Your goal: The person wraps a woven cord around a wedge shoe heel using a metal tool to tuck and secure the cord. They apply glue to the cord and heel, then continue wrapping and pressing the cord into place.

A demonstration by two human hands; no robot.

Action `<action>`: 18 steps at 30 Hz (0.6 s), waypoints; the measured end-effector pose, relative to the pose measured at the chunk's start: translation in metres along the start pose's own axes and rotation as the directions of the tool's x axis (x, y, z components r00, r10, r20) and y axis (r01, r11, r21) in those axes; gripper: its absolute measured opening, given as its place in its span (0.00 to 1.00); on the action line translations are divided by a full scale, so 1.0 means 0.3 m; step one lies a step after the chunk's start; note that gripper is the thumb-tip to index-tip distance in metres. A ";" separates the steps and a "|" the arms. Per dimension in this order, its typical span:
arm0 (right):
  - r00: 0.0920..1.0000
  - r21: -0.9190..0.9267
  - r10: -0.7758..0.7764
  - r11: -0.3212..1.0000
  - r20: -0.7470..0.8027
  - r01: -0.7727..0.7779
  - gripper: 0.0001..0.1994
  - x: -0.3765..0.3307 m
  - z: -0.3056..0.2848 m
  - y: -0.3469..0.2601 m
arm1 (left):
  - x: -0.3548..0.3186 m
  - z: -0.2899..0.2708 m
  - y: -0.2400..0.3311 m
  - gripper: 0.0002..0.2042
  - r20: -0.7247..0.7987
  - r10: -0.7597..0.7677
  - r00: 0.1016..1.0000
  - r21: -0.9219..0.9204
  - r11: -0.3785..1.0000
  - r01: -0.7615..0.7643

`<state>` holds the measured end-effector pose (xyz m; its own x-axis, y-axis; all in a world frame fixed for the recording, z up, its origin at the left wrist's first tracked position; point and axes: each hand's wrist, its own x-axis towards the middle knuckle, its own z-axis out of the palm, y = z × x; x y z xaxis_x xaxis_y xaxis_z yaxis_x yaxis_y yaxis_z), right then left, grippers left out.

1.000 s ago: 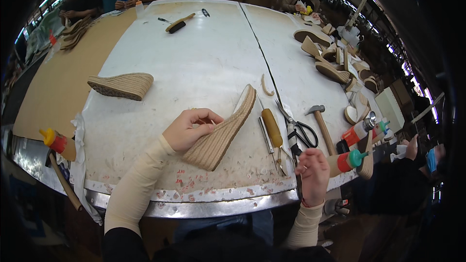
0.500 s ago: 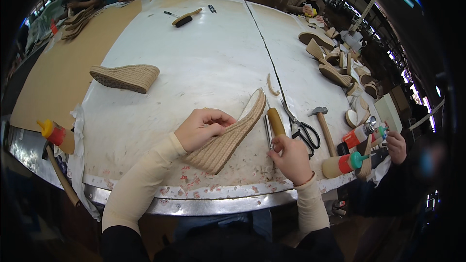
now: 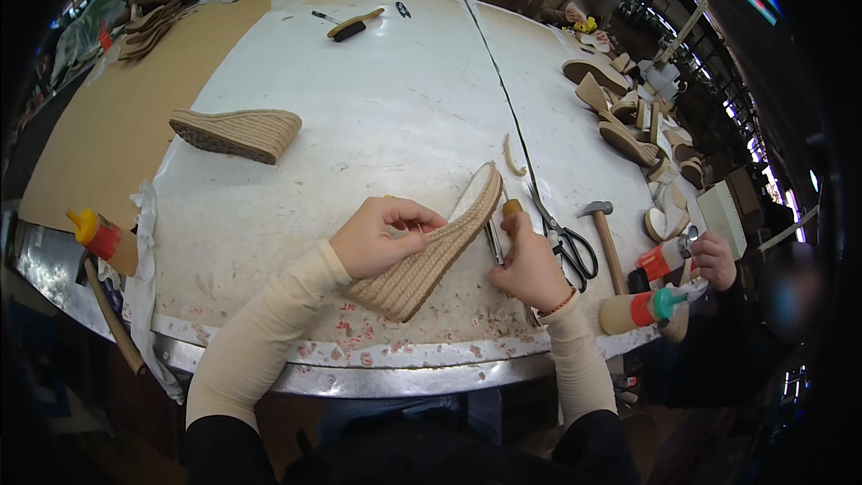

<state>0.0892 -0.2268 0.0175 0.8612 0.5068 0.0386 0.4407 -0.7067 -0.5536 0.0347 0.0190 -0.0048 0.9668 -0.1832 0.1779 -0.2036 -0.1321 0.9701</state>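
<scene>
Over the scuffed white tabletop (image 3: 386, 90), right in front of you, your left hand (image 3: 373, 238) clamps thumb and fingers on the upper edge of a tan, rope-ribbed wedge sole (image 3: 431, 271). Your right hand (image 3: 534, 274) touches a rounded yellow-brown handle (image 3: 511, 207), its grip unclear; beyond, a green-nozzled translucent bottle (image 3: 618, 314) holds pale-yellow contents.

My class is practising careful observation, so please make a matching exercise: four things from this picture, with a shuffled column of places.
1. Left grip
2. Right grip
3. Hammer
4. Brush

A. right of the scissors
B. on the nearer woven wedge
C. towards the far edge of the table
D. at the yellowish tool handle

Pairs: 1-B, 2-D, 3-A, 4-C
</scene>
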 end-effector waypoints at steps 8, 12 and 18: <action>0.974 0.633 0.190 0.740 0.127 -0.227 0.30 -0.053 -0.231 -0.003 | -0.001 -0.013 -0.002 0.14 0.021 0.040 0.999 0.029 0.999 -0.040; 0.998 0.840 -0.040 0.543 0.058 -0.027 0.21 -0.011 -0.217 -0.032 | -0.005 -0.002 0.020 0.14 0.016 -0.024 1.000 0.065 0.998 0.023; 0.969 0.869 -0.145 0.430 -0.202 0.245 0.12 0.088 -0.036 -0.041 | -0.006 -0.002 0.041 0.17 0.020 -0.058 0.998 0.162 0.985 0.054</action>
<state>0.1093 -0.2100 0.0342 0.8213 0.4939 0.2856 0.1805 0.2498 -0.9513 0.0304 0.0182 0.0069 0.9738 -0.1945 0.1178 -0.1731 -0.2981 0.9387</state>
